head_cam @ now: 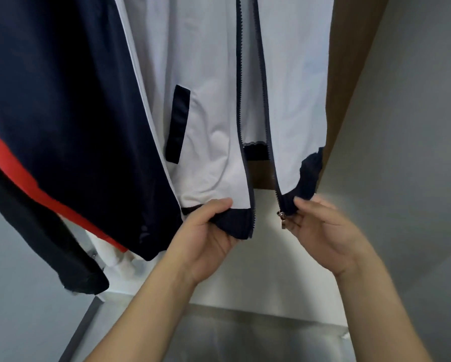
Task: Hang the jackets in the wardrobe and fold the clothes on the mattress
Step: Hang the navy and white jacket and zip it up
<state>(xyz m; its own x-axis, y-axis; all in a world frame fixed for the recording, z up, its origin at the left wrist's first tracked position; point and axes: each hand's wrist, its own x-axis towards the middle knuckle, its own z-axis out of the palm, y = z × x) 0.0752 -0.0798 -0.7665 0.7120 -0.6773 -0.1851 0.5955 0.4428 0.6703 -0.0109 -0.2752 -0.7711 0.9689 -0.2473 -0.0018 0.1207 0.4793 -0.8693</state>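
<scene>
A white jacket [206,113] with navy sleeves, a navy hem and a navy pocket strip hangs in the wardrobe, its front zip undone. My left hand [206,231] grips the navy hem of the jacket's left front panel, thumb on the white cloth. My right hand [323,231] pinches the hem of the right front panel, just beside the metal zip slider [281,218]. The two zip edges hang a little apart. The hanger and rail are out of view above.
A dark garment with a red-orange panel [18,165] hangs to the left of the jacket. The brown wooden wardrobe side [349,87] stands to the right. Below is a pale wardrobe floor [245,283] with a shiny ledge.
</scene>
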